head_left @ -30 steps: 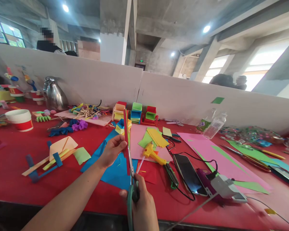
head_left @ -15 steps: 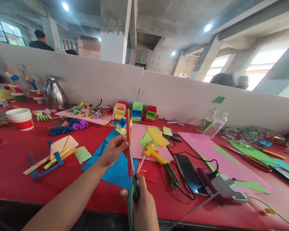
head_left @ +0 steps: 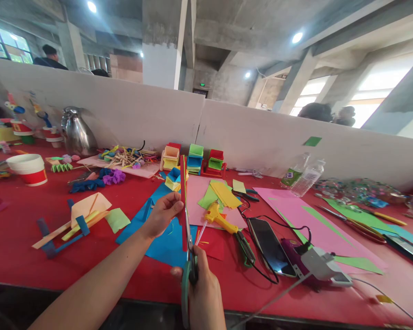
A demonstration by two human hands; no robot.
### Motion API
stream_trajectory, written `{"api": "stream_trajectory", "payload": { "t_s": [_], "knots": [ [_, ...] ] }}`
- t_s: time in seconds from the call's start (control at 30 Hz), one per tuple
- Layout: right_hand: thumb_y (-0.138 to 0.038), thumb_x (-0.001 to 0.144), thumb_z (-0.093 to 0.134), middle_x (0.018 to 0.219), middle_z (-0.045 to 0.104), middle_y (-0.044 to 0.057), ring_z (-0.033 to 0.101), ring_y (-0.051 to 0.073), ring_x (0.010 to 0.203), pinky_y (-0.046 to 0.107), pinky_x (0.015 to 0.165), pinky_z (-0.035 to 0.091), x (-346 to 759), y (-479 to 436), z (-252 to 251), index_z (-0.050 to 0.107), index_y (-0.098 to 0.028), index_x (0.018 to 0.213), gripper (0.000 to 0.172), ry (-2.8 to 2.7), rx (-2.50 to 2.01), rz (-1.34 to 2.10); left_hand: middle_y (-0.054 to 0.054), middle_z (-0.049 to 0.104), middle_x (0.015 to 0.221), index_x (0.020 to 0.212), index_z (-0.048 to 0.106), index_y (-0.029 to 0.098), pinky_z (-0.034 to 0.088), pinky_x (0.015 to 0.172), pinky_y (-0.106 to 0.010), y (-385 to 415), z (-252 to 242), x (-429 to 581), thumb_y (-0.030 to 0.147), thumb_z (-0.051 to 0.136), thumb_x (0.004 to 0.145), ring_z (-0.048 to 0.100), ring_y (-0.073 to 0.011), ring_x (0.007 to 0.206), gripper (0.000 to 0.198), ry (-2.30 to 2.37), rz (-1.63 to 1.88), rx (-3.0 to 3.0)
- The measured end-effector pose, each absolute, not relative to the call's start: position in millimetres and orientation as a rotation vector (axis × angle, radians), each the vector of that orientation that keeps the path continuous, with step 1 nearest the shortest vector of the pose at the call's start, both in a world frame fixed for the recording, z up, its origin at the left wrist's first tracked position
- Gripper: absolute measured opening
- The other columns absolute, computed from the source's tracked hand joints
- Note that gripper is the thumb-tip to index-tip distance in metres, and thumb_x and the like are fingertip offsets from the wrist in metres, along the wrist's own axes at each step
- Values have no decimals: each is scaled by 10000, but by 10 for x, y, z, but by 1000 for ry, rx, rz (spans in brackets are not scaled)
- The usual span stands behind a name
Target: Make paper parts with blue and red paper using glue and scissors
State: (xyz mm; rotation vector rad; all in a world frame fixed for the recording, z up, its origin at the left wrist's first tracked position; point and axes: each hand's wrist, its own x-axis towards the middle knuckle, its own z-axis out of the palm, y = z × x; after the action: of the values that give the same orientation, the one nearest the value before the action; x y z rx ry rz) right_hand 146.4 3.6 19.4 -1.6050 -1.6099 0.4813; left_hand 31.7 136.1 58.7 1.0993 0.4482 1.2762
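My left hand (head_left: 164, 214) pinches a long red paper strip (head_left: 183, 183) between thumb and fingertips, holding it upright above the blue paper (head_left: 161, 250). A thin yellow-green line runs along the strip. My right hand (head_left: 205, 293) grips green-handled scissors (head_left: 186, 286), blades pointing away from me and lying along the strip's lower part. Whether the blades are fully closed is hard to make out. To the right of the strip, a yellow glue gun (head_left: 220, 218) rests on pink paper (head_left: 197, 185). Folded paper boxes (head_left: 194, 159) stand behind the strip.
A phone (head_left: 271, 247), a green utility knife (head_left: 244, 247) and a power strip (head_left: 316, 266) with cables lie on the right. Cut paper strips (head_left: 79, 224) and a paper cup (head_left: 27, 168) are on the left. A white partition (head_left: 248, 137) borders the red table.
The view has shifted very slightly. My hands, the scissors and the red strip stay almost in the same place.
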Motion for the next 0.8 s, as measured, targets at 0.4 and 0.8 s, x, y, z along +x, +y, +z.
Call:
{"api": "stream_trajectory", "payload": {
  "t_s": [0.4, 0.8],
  "knots": [
    [-416, 821, 467, 590, 567, -25, 520, 126, 485, 182, 468, 399, 1474, 35, 333, 444, -136, 1117, 408, -1662, -1629, 415, 55, 498, 544, 709, 495, 169, 382, 443, -185, 1355, 548, 319, 374, 687, 682, 460, -64, 441, 282, 358, 1212, 1218],
    [-398, 810, 493, 578, 574, -28, 537, 130, 472, 183, 473, 406, 1485, 41, 335, 460, -142, 1106, 392, -1654, -1624, 358, 52, 499, 571, 732, 503, 166, 396, 468, -179, 1376, 532, 315, 359, 679, 697, 465, -61, 468, 263, 353, 1209, 1226]
  ]
}}
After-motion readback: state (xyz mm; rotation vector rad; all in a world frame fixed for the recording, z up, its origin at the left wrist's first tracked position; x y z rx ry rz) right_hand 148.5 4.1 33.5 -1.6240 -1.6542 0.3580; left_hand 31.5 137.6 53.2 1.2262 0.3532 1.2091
